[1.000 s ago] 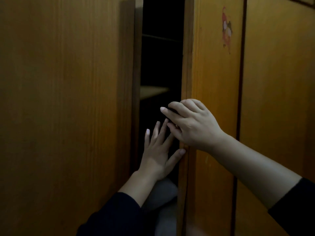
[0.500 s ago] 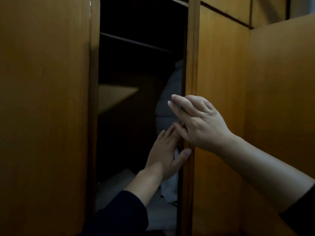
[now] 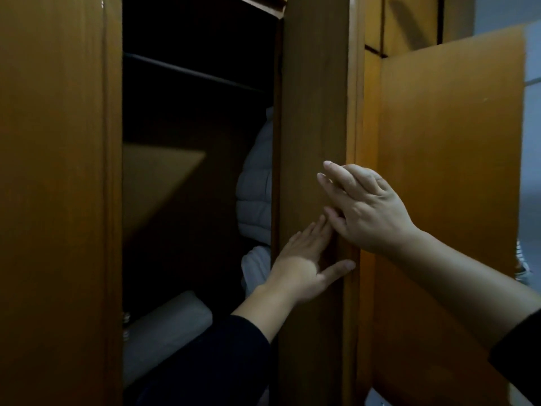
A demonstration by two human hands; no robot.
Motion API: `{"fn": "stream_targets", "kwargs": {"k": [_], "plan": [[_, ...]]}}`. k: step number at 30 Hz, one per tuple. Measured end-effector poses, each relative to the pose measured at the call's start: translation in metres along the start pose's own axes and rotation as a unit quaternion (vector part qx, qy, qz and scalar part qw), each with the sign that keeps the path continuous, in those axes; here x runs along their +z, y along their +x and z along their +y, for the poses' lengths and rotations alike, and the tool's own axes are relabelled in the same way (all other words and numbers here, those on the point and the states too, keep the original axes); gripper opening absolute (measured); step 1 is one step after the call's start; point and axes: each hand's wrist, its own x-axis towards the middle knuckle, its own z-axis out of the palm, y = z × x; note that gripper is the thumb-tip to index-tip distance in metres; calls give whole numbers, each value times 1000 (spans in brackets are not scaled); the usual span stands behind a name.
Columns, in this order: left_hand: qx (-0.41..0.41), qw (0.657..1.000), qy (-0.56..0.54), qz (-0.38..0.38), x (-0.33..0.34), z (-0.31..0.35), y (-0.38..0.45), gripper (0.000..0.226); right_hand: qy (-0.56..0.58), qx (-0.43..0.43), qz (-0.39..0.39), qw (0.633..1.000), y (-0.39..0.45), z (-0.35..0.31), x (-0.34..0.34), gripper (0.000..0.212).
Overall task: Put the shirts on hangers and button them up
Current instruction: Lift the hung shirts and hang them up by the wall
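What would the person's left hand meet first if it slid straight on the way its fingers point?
Probably the right hand: the left hand, flat on the wardrobe door, points up toward its lower fingers, though depth is unclear.

Pale folded garments, possibly shirts, stacked inside dark wardrobe.

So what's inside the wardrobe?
Inside the wardrobe hangs a pale puffy jacket, with folded light bedding at the bottom and a shelf above. The door hides the rest; no shirts or hangers show.
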Motion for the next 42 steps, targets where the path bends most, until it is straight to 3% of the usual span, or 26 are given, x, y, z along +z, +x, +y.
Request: {"fn": "stream_targets", "kwargs": {"k": [5, 18, 34, 42], "plan": [[38, 995, 55, -76, 18, 1, 23, 106, -49, 6, -51, 997, -22, 29, 1, 55], [30, 996, 49, -63, 74, 24, 65, 108, -107, 40, -156, 981, -57, 71, 7, 60], [-54, 988, 109, -98, 53, 45, 50, 111, -137, 95, -279, 946, -53, 39, -14, 64], [-104, 975, 180, -77, 12, 27, 13, 109, -84, 128, -297, 943, -42, 1, -30, 66]]}}
